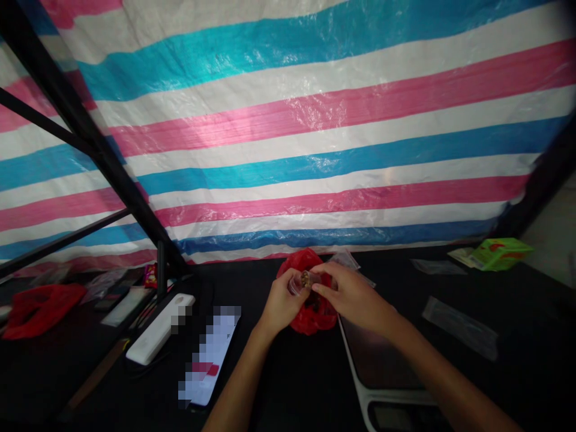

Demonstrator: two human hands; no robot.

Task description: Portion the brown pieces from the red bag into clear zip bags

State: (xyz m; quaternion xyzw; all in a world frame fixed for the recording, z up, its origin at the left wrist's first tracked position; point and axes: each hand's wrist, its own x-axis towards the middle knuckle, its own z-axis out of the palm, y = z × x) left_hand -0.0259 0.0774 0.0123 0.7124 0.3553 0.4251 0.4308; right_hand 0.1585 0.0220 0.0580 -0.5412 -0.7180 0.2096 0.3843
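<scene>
together, left hand (281,304) and right hand (353,293) grip a clear vial (299,284) over a red bag (321,318)

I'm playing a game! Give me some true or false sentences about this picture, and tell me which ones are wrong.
The left hand and right hand hold a small clear tube. True.

A red bag lies under the hands. True.

The right hand holds a green box. False: the box lies far off to the right, away from both hands.

The tarp behind has green and yellow stripes. False: its stripes are pink, blue and white.
</scene>
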